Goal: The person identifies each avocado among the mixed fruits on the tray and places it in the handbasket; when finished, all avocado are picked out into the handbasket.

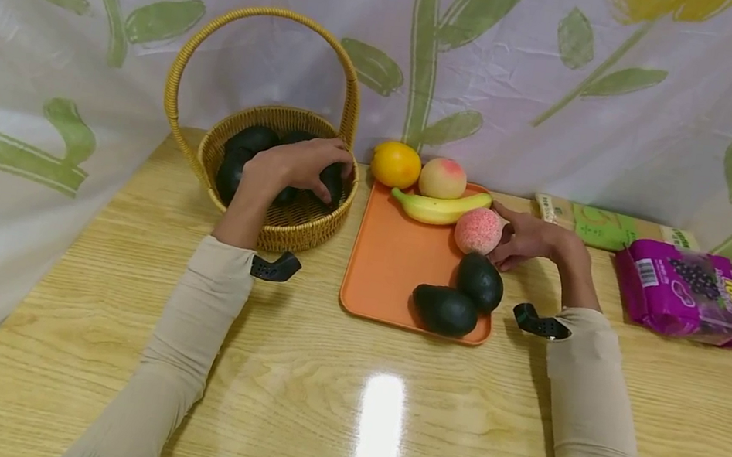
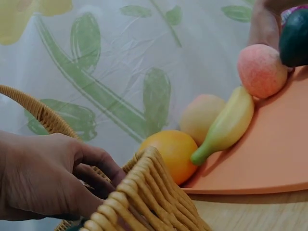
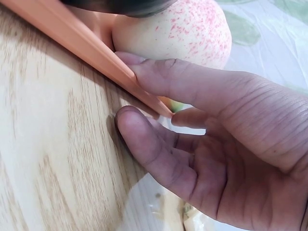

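Note:
My left hand reaches over the rim into a yellow wicker basket, thumb and fingers around a dark avocado. In the left wrist view the basket wall hides most of that avocado. More avocados lie in the basket. My right hand is at the right edge of an orange tray, its thumb on the rim and a finger against the edge in the right wrist view. Close to that hand sits a pink peach. Two avocados lie at the tray's near right corner.
A banana, an orange and a paler peach stand along the tray's far side. Right of the tray lie a purple grape-printed bag and a flat green-and-beige packet. The basket's tall handle arches upward. A patterned curtain hangs behind.

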A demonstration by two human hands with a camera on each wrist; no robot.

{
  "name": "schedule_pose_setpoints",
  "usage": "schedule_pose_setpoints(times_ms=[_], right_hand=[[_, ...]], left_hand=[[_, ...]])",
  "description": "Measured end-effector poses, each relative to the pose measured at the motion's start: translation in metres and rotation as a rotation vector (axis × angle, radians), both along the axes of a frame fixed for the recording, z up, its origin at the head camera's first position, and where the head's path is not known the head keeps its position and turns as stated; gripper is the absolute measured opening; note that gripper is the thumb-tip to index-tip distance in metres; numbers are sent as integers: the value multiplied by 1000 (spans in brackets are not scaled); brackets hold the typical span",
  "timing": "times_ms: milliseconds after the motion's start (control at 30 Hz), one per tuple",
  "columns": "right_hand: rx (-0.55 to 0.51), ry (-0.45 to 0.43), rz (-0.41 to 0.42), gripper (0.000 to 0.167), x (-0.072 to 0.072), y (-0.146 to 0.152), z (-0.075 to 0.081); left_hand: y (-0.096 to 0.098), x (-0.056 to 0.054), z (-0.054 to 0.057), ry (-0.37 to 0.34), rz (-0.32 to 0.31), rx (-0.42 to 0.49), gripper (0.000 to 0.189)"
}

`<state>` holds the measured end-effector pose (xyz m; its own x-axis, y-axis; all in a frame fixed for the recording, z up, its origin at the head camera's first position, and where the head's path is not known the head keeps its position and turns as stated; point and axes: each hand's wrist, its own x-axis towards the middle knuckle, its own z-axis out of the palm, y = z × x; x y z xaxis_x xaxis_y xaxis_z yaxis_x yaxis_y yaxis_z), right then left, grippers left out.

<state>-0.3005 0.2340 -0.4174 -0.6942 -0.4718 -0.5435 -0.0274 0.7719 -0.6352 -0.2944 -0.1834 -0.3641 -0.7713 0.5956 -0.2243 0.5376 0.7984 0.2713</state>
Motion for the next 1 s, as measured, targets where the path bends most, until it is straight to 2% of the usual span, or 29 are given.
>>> schedule_pose_setpoints(times_ms=[200, 367, 467, 600, 700, 800, 1000], right_hand=[[6, -8, 6, 118, 1, -1, 0], [4, -16, 9, 118, 1, -1, 0], [-9, -17, 8, 119, 1, -1, 0], [-27, -18, 10, 119, 1, -1, -1], [-35, -37, 8, 119, 2, -1, -1], [-16, -35, 10, 119, 1, 0, -1], [32, 6, 32, 117, 0, 0, 1]], left_hand=[[-2, 5, 9, 38, 0, 18, 38], [7, 18, 30, 86, -31, 25, 34], [21, 30, 44, 106, -89, 92, 30], [47, 45, 56, 101, -233, 219, 26], [69, 53, 54, 74, -340, 261, 28], [91, 61, 47, 32, -416, 235, 33], [129, 75, 28, -152, -531, 141, 51]])
